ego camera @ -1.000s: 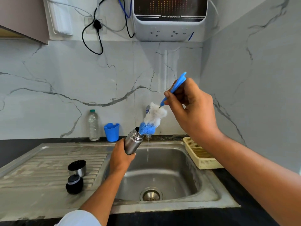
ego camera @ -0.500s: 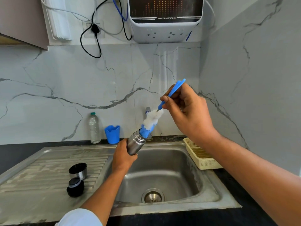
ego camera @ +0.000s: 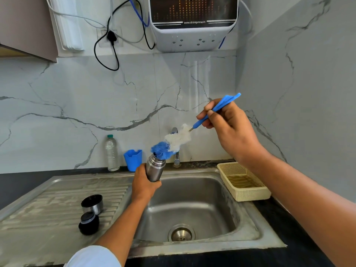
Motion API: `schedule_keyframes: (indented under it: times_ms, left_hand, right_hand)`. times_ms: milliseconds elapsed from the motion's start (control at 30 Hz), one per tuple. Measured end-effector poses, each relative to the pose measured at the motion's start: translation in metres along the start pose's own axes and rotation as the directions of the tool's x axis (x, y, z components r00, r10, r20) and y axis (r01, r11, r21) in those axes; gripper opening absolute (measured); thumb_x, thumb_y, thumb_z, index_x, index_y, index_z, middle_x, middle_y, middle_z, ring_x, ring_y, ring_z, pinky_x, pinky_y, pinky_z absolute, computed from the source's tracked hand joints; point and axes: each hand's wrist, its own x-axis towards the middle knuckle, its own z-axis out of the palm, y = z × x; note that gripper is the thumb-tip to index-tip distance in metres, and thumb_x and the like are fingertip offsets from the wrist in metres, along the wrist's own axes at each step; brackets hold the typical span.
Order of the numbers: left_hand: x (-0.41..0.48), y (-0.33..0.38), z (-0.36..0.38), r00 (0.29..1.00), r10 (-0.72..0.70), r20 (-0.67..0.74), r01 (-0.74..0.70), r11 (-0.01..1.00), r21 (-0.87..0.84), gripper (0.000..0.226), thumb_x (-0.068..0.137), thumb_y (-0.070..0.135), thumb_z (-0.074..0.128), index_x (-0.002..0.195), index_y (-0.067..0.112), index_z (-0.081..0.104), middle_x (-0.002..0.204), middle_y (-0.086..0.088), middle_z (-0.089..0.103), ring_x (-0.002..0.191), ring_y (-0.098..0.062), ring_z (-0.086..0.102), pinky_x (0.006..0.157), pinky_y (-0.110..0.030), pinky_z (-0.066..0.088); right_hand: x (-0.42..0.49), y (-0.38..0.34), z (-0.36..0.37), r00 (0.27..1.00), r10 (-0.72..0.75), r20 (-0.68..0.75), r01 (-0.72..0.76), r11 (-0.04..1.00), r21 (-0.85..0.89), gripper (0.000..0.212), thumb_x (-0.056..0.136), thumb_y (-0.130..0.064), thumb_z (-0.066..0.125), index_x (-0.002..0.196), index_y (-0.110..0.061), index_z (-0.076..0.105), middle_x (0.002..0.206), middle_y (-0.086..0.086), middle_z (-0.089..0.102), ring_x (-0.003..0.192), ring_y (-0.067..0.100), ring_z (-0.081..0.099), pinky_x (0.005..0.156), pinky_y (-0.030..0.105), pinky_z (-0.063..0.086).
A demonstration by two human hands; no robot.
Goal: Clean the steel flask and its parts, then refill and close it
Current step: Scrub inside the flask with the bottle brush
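My left hand (ego camera: 143,185) grips the lower body of the steel flask (ego camera: 155,167), held tilted above the left side of the sink basin (ego camera: 192,205). My right hand (ego camera: 229,126) pinches the blue handle of a bottle brush (ego camera: 177,140). The brush's blue bristle tip sits at the flask's mouth; the white bristles are outside. The steel cup lid (ego camera: 92,204) and the black stopper (ego camera: 89,222) stand on the draining board (ego camera: 48,205) to the left.
A tap (ego camera: 175,157) stands behind the flask. A clear water bottle (ego camera: 112,153) and a blue cup (ego camera: 133,159) stand at the back wall. A cream plastic basket (ego camera: 243,182) sits right of the sink. A water purifier (ego camera: 192,24) hangs above.
The brush went deeper into the flask, then came back out so only the blue tip is at the mouth. My right hand rose to the right; the flask is held more upright.
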Motion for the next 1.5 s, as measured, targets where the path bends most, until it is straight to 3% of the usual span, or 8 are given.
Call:
schedule_keyframes:
  times_ms: [167,400,533,733,967,1267,1400,1500]
  left_hand:
    - [0.000,0.003,-0.002,1.000,0.011,-0.024,-0.011,1.000,-0.002,0.072,0.060,0.014,0.092,0.121,0.019,0.053,0.110,-0.001,0.060,0.091,-0.021,0.061,0.075,-0.033,0.046]
    - [0.002,0.004,-0.004,0.998,0.045,-0.050,-0.042,0.997,0.069,0.067,0.061,0.015,0.092,0.114,0.020,0.052,0.106,-0.001,0.061,0.088,-0.024,0.062,0.074,-0.038,0.053]
    - [0.002,0.005,-0.004,0.996,0.067,-0.050,-0.061,0.991,0.120,0.068,0.061,0.016,0.093,0.115,0.017,0.052,0.108,-0.002,0.059,0.091,-0.025,0.060,0.077,-0.042,0.054]
    - [0.001,0.009,-0.006,0.998,0.056,-0.005,-0.055,0.995,0.084,0.074,0.060,0.015,0.094,0.119,0.018,0.050,0.109,-0.002,0.058,0.093,-0.025,0.060,0.074,-0.037,0.049]
    - [0.001,0.007,-0.011,0.996,0.071,0.045,-0.075,0.994,0.076,0.076,0.057,0.017,0.093,0.120,0.020,0.050,0.107,0.000,0.060,0.092,-0.024,0.061,0.071,-0.033,0.048]
    - [-0.004,0.000,-0.012,0.992,0.119,0.043,-0.123,0.986,0.109,0.069,0.057,0.011,0.090,0.114,0.015,0.053,0.106,-0.002,0.058,0.090,-0.023,0.058,0.069,-0.033,0.046]
    - [-0.007,-0.004,-0.012,0.996,0.079,0.043,-0.083,0.992,0.099,0.074,0.056,0.014,0.091,0.119,0.020,0.052,0.108,0.000,0.058,0.093,-0.022,0.060,0.074,-0.039,0.055]
    - [-0.010,-0.006,-0.010,0.996,0.068,0.062,-0.072,0.995,0.072,0.076,0.056,0.015,0.092,0.122,0.020,0.052,0.108,0.001,0.059,0.092,-0.020,0.061,0.072,-0.035,0.053]
  right_hand:
    - [0.014,0.005,-0.012,0.983,0.142,-0.120,-0.146,0.989,-0.033,0.015,0.106,-0.015,0.049,0.113,-0.008,0.061,0.097,0.000,0.077,0.088,0.011,0.072,0.083,0.029,0.061]
    - [0.022,0.008,-0.012,0.949,0.211,-0.233,-0.229,0.972,-0.051,0.010,0.104,-0.021,0.057,0.097,-0.018,0.064,0.090,-0.002,0.077,0.082,0.009,0.075,0.078,0.028,0.062]
    - [0.027,0.012,-0.014,0.953,0.242,-0.182,-0.253,0.967,-0.041,0.010,0.103,-0.018,0.057,0.104,-0.010,0.065,0.092,0.001,0.076,0.083,0.010,0.075,0.077,0.026,0.062]
    - [0.037,0.013,-0.024,0.966,0.258,-0.004,-0.257,0.963,0.075,0.014,0.106,-0.011,0.051,0.110,-0.002,0.059,0.100,0.010,0.076,0.082,0.011,0.070,0.080,0.024,0.060]
    - [0.041,0.013,-0.031,0.952,0.263,0.156,-0.292,0.933,0.211,0.011,0.105,-0.010,0.049,0.100,-0.011,0.059,0.095,0.005,0.075,0.081,0.011,0.069,0.082,0.023,0.059]
    - [0.044,0.024,-0.005,0.930,0.362,-0.063,-0.350,0.925,0.149,0.019,0.103,-0.011,0.056,0.115,0.003,0.060,0.102,0.017,0.074,0.079,0.013,0.073,0.072,0.023,0.062]
    - [0.046,0.028,-0.001,0.941,0.339,0.003,-0.336,0.930,0.148,0.016,0.104,-0.011,0.055,0.113,0.002,0.059,0.101,0.015,0.075,0.084,0.016,0.073,0.076,0.024,0.061]
    - [0.047,0.031,-0.001,0.952,0.287,0.110,-0.304,0.935,0.186,0.006,0.105,-0.008,0.052,0.105,-0.005,0.058,0.097,0.010,0.076,0.082,0.015,0.070,0.078,0.025,0.059]
